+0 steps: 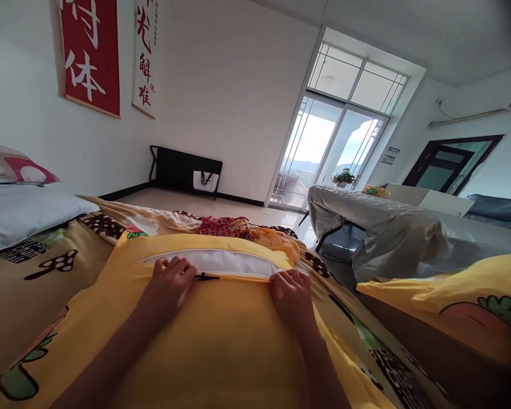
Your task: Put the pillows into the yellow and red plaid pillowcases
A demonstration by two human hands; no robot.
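Observation:
A yellow pillowcase (234, 335) with a carrot print lies right in front of me, filled out by a white pillow (221, 262) that shows through its long opening. On the near edge of that opening, my left hand (174, 281) has its fingers curled round the fabric at the left. Toward the right end of the same edge, my right hand (292, 289) pinches the cloth. Between the two hands the edge runs fairly straight. My fingertips are partly tucked out of sight in the fabric.
Underneath is a patterned bedspread (38, 278). At the left lie a white pillow (29, 213) and a printed cushion (12, 165). Red plaid cloth (221, 226) sits beyond the pillowcase. To the right are another yellow pillow (464, 295) and a plastic-covered table (357, 204).

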